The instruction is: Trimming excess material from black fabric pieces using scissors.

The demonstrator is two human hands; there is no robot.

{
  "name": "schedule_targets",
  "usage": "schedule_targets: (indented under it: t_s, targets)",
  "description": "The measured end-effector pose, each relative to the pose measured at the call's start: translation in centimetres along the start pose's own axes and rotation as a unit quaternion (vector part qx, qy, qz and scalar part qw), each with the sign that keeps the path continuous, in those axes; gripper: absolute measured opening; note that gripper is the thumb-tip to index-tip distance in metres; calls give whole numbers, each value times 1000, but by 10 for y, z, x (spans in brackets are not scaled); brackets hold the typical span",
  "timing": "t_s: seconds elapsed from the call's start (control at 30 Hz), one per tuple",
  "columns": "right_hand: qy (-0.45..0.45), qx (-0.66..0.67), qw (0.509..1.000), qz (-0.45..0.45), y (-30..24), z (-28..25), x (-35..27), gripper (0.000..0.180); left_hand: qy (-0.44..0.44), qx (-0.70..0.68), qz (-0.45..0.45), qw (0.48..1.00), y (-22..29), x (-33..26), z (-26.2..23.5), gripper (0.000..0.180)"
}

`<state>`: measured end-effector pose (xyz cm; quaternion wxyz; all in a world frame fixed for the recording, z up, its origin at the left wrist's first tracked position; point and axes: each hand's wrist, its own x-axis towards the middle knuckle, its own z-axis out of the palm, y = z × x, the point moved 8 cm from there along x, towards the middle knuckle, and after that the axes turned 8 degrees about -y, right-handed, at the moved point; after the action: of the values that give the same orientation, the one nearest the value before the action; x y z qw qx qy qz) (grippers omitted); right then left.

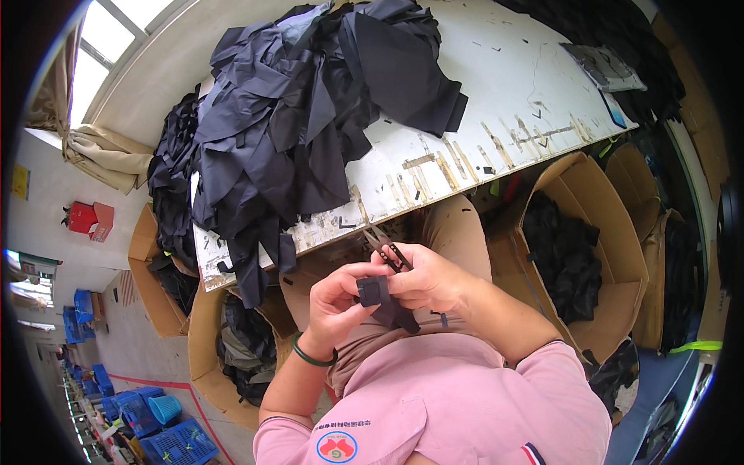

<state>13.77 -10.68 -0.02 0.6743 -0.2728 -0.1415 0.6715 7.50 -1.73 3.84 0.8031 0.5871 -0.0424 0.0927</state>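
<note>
Over my lap, my left hand [339, 298] pinches a small black fabric piece [373, 291] between thumb and fingers. The piece has a squarish folded end, and its other end hangs down toward my shirt. Close beside it, my right hand [422, 279] is closed round a pair of thread snips [391, 252], whose blades point up toward the table edge. Some fingertips of my right hand also touch the fabric piece. A dark green bangle [314, 351] circles my left wrist.
A large heap of black fabric pieces [279, 116] covers the left of the white table [496, 93] and hangs over its edge. Cardboard boxes with dark fabric stand at my right [620, 232] and left [205, 349]. Blue crates [180, 446] sit on the floor, far left.
</note>
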Motion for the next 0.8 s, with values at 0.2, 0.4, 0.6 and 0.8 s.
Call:
schedule_targets:
  t_s: [0.2,0.4,0.6,0.8]
  targets:
    - [56,-164,985,-1,-10,-1,-1,19,-9,19,35,999,-6,-7,-5,16]
    - [200,-497,818,-208,-45,8,-34,26,152,-21,98,983,-6,-11,-25,18]
    - [131,-385,907,-107,0,5,-26,31,184,45,149,971,-2,-15,-28,18]
    - [78,-238,968,-24,17,13,-19,26,176,68,156,970,-2,-17,-25,19]
